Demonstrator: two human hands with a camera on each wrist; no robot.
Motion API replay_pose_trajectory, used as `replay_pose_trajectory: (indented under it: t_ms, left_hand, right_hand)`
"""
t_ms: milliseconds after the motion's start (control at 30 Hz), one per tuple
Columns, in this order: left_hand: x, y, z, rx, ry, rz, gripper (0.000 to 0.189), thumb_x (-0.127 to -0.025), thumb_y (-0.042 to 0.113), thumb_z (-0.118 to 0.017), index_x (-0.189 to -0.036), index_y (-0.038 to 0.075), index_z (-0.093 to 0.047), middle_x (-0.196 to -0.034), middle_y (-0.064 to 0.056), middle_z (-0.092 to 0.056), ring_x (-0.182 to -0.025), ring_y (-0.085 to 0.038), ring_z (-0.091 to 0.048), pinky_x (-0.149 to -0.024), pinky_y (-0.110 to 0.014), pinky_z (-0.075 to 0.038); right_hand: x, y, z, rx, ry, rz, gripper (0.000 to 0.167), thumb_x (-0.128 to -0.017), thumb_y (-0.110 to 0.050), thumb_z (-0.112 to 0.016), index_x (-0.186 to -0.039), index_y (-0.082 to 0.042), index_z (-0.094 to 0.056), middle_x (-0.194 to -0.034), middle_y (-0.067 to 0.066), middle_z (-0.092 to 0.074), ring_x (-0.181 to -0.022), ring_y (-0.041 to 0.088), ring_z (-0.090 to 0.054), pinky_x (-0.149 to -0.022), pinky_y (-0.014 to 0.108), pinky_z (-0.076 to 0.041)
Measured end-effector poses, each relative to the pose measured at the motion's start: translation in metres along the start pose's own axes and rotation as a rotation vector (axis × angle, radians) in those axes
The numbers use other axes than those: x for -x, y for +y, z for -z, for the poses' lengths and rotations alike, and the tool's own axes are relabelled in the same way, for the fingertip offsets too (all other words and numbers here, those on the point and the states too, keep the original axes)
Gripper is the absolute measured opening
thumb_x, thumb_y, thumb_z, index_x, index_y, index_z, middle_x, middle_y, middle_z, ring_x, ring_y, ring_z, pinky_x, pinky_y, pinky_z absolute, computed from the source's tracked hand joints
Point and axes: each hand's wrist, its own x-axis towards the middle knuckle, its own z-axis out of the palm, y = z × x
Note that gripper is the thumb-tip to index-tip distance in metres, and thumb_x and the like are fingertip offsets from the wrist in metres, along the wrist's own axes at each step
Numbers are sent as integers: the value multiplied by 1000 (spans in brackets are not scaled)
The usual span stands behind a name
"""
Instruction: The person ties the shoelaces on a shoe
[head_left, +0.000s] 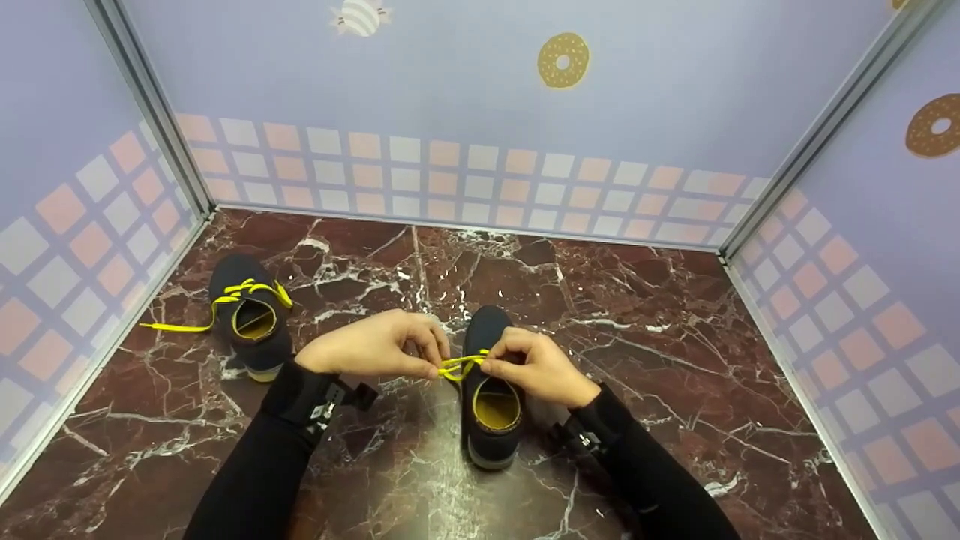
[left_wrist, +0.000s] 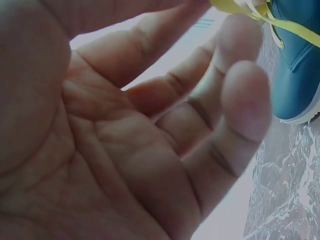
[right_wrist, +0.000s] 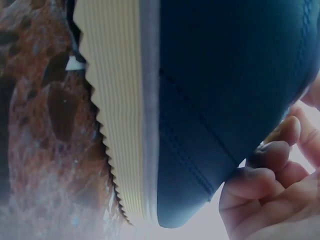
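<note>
A dark shoe (head_left: pixel 491 446) with yellow laces stands upright on the floor, toe pointing away. To its left, my left hand (head_left: pixel 382 345) pinches the yellow shoelace (head_left: pixel 459 367) between thumb and forefinger. In the left wrist view the other fingers are bent and hold nothing, and the lace (left_wrist: pixel 295 27) runs from the fingertips across the shoe (left_wrist: pixel 295 75). My right hand (head_left: pixel 540 367) pinches the lace over the tongue, close above the opening. The right wrist view has the shoe's side and ribbed sole (right_wrist: pixel 117 110) up close, partly hiding the fingers (right_wrist: pixel 250 185).
Another dark shoe (head_left: pixel 244 285) stands at the left, one yellow lace end (head_left: pixel 180 327) trailing on the floor. Brown marbled floor (head_left: pixel 645 337) lies all around. Patterned panels (head_left: pixel 465 90) close off the back and both sides.
</note>
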Motion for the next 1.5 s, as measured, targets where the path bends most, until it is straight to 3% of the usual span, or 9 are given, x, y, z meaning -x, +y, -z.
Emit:
replay_pose_trajectory:
  t_ms: [233, 467, 600, 800, 1167, 1500]
  left_hand:
    - [-3, -3, -3, 62, 10, -39, 6, -102, 16, -84, -105, 14, -88, -127, 0, -77, -118, -20, -70, -100, -38, -61]
    - [-11, -5, -12, 68, -41, -62, 7, -100, 16, -85, -106, 14, -88, -106, 4, -82, -93, -13, -73, -84, -38, -64]
    - [-19, -6, -24, 53, -67, -73, 8, -99, 15, -86, -106, 12, -88, -101, 4, -82, -89, -8, -72, -82, -33, -64]
    - [-28, -7, -38, 28, -54, -52, 7, -99, 14, -86, -106, 12, -88, -98, 8, -81, -83, -4, -69, -74, -25, -60]
    - [-31, -8, -47, 5, -34, -32, 14, -93, 6, -88, -106, 10, -86, -105, 4, -81, -94, -8, -73, -88, -31, -63]
    - [-28, -8, -45, -27, 23, -28, 20, -89, 3, -89, -107, 12, -83, -107, 2, -71, -92, -15, -70, -83, -31, -62]
  right_hand:
    - [-1, 0, -1, -1, 10, -14, 6, -97, -15, -87, -100, -11, -84, -94, -5, -69, -89, 15, -61, -82, 29, -49]
    - [-1, 0, -1, -15, 16, -58, 5, -99, -17, -85, -100, -12, -84, -96, -4, -71, -93, 17, -65, -88, 31, -52]
    - [-1, 1, 0, -36, 24, -79, 7, -100, -18, -84, -99, -11, -83, -95, -4, -70, -91, 16, -64, -84, 29, -51]
    - [-1, 2, 1, -50, 27, -81, 7, -100, -19, -85, -96, -14, -84, -92, -3, -69, -88, 16, -62, -79, 26, -49]
    - [-2, 2, 2, -52, 25, -77, 6, -100, -17, -84, -96, -13, -83, -93, -5, -70, -89, 16, -63, -80, 27, -50]
    - [-2, 3, 2, -57, 21, -64, 6, -101, -17, -83, -96, -13, -83, -94, -5, -71, -89, 15, -64, -81, 27, -51]
